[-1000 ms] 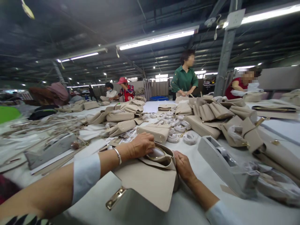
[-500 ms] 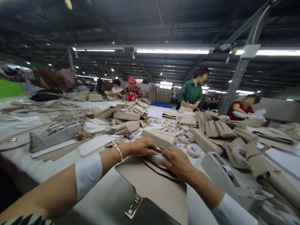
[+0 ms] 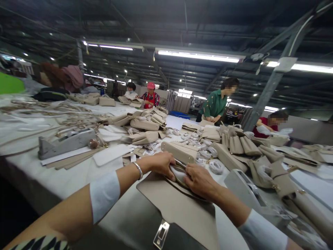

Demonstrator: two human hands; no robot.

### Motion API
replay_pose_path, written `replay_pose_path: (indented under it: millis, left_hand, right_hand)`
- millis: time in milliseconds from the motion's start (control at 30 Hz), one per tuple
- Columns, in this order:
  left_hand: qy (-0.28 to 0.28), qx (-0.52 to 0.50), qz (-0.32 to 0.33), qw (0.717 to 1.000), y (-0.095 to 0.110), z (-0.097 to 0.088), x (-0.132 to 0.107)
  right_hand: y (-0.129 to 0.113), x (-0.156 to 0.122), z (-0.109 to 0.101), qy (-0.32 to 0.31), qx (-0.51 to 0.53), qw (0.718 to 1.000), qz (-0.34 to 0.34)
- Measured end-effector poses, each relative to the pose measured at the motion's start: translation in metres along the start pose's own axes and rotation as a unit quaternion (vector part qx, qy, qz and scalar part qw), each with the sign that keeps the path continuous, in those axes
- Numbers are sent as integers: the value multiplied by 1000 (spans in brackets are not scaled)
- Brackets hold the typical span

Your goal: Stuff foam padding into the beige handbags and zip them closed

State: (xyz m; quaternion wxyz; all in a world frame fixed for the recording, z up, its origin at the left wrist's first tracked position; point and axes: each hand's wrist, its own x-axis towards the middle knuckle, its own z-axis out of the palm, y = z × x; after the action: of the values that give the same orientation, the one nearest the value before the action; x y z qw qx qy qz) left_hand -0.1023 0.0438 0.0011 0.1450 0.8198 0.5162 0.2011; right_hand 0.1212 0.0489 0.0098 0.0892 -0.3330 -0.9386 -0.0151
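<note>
Here, left fingers (image 3: 168, 159), right fingers (image 3: 191, 170) half-curled, holding beige bag (image 3: 182, 205).

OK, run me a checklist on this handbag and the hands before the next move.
1. Left hand at the opening of the beige handbag: ok.
2. Right hand at the same opening: ok, facing the left.
3. Front flap folded back toward the wearer: ok.
4. Metal clasp unfastened: ok, at the flap's free edge.
5. Inside of the handbag visible: not ok, the hands hide much of it; some white material shows between them.
6. Right forearm clear of the nearer tape dispenser: cannot tell, they overlap in view.
</note>
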Motion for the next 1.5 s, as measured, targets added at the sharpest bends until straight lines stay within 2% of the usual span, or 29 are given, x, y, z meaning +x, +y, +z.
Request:
replay_pose_path:
  millis: [133,233,367,467,567,633,700,867,1033,1133,1233,1367,1500]
  left_hand:
    - [20,-12,-36,999,5,16,10]
    - [34,-4,-55,998,9,19,9]
    - [33,10,-82,996,20,14,5]
    - [32,16,-105,994,29,16,0]
    - [47,15,-126,991,33,27,-5]
    - [57,7,-130,990,31,33,-7]
    - [45,-10,-124,991,27,34,-8]
    - [-23,-75,-115,990,10,16,-15]
    - [-18,-127,-117,985,-2,9,-20]
    - [-3,-180,-99,979,-6,17,-20]
    - [42,-225,-84,970,-10,28,-19]
    - [105,-285,-69,950,-12,40,-20]
    - [114,-351,-50,928,-13,45,-23]
  right_hand:
    - [3,-13,4,5,82,996,25]
    - [5,-16,6,8,31,999,36]
    - [7,-16,-2,3,-44,999,22]
    - [9,-21,-9,7,-75,997,-24]
    - [7,-28,-6,53,-127,988,-74]
    - [2,-29,-1,70,-143,983,-91]
    - [-5,-27,4,61,-135,983,-110]
    - [-16,-18,9,56,-119,981,-145]
    - [-10,-8,20,75,-112,978,-159]
    - [-6,-3,29,97,-99,975,-172]
    - [-3,1,33,113,-90,977,-158]
    - [-2,2,28,77,-23,988,-132]
    - [-3,2,24,35,46,993,-104]
